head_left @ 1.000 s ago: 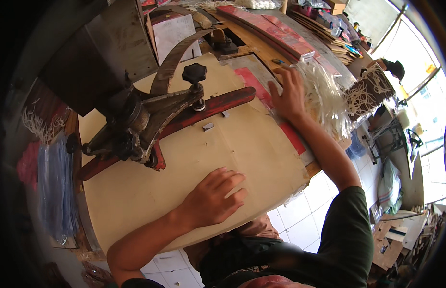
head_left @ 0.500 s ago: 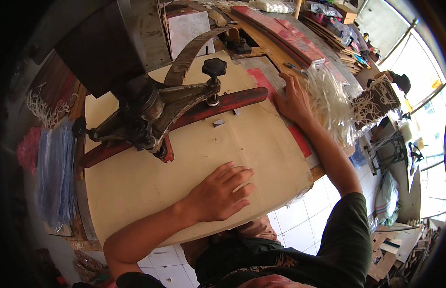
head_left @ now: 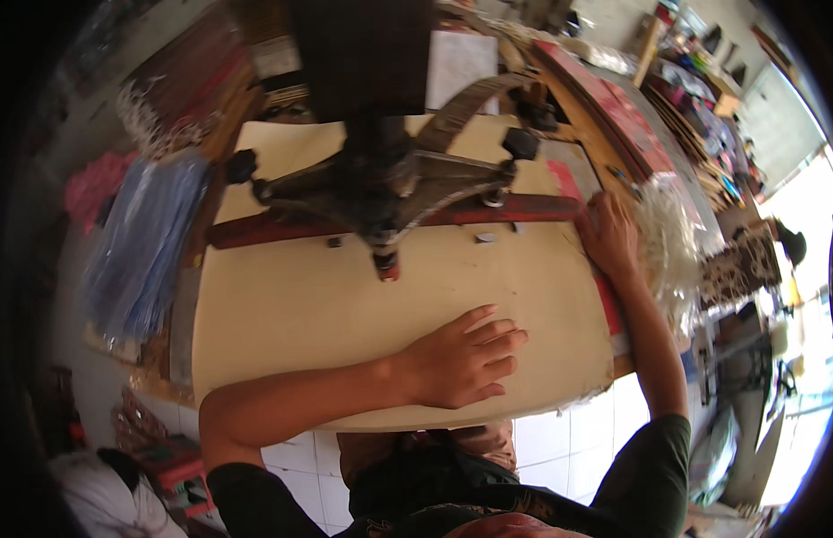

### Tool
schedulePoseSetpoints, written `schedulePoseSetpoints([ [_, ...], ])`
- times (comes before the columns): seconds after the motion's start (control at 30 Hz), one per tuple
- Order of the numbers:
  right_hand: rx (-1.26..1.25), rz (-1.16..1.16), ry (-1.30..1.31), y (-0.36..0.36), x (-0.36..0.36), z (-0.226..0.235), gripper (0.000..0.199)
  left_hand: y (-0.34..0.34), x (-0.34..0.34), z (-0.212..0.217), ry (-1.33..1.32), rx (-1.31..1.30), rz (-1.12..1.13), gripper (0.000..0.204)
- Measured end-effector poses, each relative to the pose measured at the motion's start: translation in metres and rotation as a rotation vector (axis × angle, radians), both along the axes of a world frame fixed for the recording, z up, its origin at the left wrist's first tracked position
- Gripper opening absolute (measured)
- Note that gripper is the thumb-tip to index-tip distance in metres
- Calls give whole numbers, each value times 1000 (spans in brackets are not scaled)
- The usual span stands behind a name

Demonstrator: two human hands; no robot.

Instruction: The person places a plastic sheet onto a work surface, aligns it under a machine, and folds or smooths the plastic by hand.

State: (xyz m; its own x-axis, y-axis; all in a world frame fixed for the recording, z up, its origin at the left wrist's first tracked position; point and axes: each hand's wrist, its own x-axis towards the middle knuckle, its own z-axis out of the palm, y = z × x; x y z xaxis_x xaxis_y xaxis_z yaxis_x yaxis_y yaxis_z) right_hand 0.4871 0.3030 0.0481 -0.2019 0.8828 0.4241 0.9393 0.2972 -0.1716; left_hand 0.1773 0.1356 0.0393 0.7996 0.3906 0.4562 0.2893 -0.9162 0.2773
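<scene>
Left grip [head_left: 461,363] is lying palm down over the near right-centre part of the cream sheet [head_left: 300,305], fingers loosely spread and slightly bent, holding nothing; fingertips are seeming to rest on the sheet, exact contact not showing. Right grip [head_left: 611,235] is sitting at the sheet's right edge, just beside the right end of the red bar [head_left: 540,209], fingers bending down; cannot tell how far it is closing or whether it is pinching the edge. Sheet is covering most of the surface [head_left: 573,103], its near edge hanging just in front of the person's waist. Red bar is running across the sheet's far half, under a metal bracket [head_left: 378,193] with a dark knob at each side. Three small dark pieces are lying just on the near side of the bar. Blue plastic bundle [head_left: 147,242] is lying left of the sheet; pale strand bundle [head_left: 663,247] is lying right of the right grip. White floor tiles [head_left: 546,444] are showing below.
</scene>
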Motion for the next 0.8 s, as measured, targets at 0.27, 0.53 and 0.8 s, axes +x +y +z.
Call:
schedulePoseSetpoints([
  [0.27, 292, 170, -34, 2, 8, -6, 36, 4, 2, -14, -48, -26, -32, 29],
  [0.53, 84, 17, 185, 2, 8, -11, 47, 2, 5, -21, -31, 24, -3, 31],
  [0.8, 177, 82, 126, 6, 13, -15, 43, 3, 3, -19, -91, 21, -12, 37],
])
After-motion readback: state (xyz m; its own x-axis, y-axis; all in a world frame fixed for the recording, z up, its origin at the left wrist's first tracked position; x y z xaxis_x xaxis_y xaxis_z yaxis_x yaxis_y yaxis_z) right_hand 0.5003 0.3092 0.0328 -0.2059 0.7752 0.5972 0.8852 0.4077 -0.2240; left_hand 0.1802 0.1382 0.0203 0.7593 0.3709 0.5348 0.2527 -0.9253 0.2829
